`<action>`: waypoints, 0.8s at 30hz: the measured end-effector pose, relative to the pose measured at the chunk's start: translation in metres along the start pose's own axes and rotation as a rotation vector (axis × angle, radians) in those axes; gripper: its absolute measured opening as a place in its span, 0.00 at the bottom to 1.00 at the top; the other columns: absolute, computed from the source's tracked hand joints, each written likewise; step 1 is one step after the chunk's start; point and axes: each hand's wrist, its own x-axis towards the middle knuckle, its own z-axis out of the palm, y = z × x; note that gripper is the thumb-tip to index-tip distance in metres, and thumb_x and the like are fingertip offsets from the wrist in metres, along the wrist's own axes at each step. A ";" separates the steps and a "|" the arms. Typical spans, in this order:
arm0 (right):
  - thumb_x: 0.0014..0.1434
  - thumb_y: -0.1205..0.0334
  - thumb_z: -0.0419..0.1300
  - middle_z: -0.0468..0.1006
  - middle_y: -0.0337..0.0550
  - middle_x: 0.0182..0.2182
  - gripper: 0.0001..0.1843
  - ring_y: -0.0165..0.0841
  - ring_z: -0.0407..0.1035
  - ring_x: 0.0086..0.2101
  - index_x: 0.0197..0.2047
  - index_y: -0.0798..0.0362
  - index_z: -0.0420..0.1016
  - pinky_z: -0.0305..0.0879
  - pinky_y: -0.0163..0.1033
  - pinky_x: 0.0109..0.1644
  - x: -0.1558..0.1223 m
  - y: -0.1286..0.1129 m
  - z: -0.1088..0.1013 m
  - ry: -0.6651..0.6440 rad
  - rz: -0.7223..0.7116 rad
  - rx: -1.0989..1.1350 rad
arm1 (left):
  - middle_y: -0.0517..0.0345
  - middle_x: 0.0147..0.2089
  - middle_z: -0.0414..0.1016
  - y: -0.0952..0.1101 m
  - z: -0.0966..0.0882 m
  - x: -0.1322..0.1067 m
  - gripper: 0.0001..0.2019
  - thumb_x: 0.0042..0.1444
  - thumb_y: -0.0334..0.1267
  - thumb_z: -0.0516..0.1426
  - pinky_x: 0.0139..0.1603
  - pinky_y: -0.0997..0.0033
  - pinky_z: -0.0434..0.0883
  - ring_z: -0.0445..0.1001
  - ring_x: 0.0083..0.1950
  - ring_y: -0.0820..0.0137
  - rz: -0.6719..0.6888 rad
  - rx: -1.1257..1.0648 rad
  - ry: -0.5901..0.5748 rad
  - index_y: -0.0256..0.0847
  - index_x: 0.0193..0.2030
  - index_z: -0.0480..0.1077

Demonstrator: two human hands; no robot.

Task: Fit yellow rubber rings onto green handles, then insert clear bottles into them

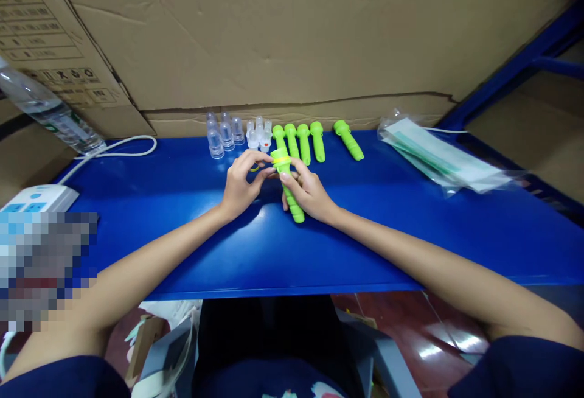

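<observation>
Brown cardboard [274, 39] backs a blue surface [182, 258], which I view remotely through the head camera; clock directions are taken from the held green tube [295, 203], with 12 towards the cardboard. The tube lies at mid-surface between the two hands, its long axis running from about half past 11, at the wide head, to half past 5, at the narrow end. Nearer to its shaft is the right hand [314, 194], at 3 o'clock: I see its thumb laid over the shaft and its other fingers curled partly behind, so that the tube is gripped. At 9 to 10 o'clock is the left hand [246, 182], its thumb and index finger curved towards the head, where a yellow band [281, 160] runs around; I cannot tell whether these fingertips pinch the band or merely rest beside it. Beyond, I note transparent cups [216, 144] at 10 o'clock, small whitish pieces [258, 134] at 11, four similar tubes [304, 144] around 12, and a separate fifth tube [351, 142] near 2.
</observation>
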 end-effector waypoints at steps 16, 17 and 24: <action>0.69 0.39 0.49 0.75 0.33 0.21 0.31 0.32 0.72 0.20 0.63 0.54 0.55 0.68 0.35 0.24 -0.002 -0.002 0.000 -0.040 -0.016 -0.120 | 0.56 0.40 0.80 0.002 -0.002 0.001 0.06 0.63 0.40 0.61 0.40 0.71 0.70 0.76 0.41 0.71 -0.017 -0.068 0.015 0.40 0.39 0.74; 0.69 0.39 0.49 0.75 0.33 0.21 0.32 0.32 0.73 0.20 0.63 0.54 0.55 0.68 0.35 0.24 -0.002 -0.002 0.000 -0.040 -0.013 -0.118 | 0.55 0.41 0.80 0.002 -0.002 0.001 0.06 0.63 0.41 0.61 0.40 0.71 0.70 0.76 0.41 0.71 -0.018 -0.070 0.013 0.40 0.40 0.74; 0.69 0.39 0.49 0.76 0.34 0.21 0.32 0.31 0.73 0.21 0.62 0.57 0.56 0.68 0.33 0.25 -0.003 -0.005 -0.001 -0.049 -0.023 -0.132 | 0.57 0.38 0.80 0.000 -0.003 0.003 0.07 0.61 0.40 0.63 0.36 0.74 0.68 0.76 0.37 0.73 -0.051 -0.152 -0.018 0.39 0.39 0.75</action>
